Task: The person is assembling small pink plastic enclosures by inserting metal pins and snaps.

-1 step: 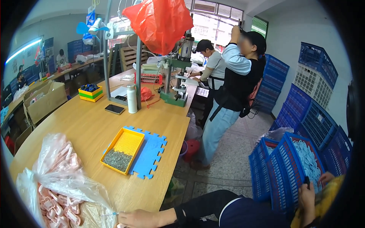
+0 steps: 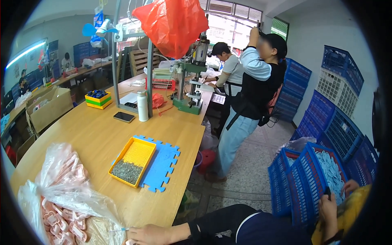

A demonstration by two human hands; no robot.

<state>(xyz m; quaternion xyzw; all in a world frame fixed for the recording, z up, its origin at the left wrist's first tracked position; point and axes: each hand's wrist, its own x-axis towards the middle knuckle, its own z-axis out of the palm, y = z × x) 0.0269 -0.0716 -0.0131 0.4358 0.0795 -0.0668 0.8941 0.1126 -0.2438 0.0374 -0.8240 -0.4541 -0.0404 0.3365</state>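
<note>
Pink parts (image 2: 55, 222) lay on a wooden table (image 2: 85, 134), left of the right hand (image 2: 149, 234).
A clear bag (image 2: 77, 192) partly covered them; beyond, a yellow tray (image 2: 141, 150) held small grey pieces (image 2: 126, 171); the right hand, fingers curled, gripped a thin rod (image 2: 118, 230) pointing left; to the right, a blue crate (image 2: 302, 188) held pale-blue pieces (image 2: 328, 167).

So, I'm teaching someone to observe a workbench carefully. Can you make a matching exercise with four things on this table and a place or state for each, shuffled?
Column 1
1. Pink pieces
2. Yellow tray
3. White bottle
4. Phone

Column 2
A. Standing upright
B. Set over part of a blue foam mat
C. Lying flat, dark screen upward
D. In a clear plastic bag

Right pairs: 1-D, 2-B, 3-A, 4-C
</note>
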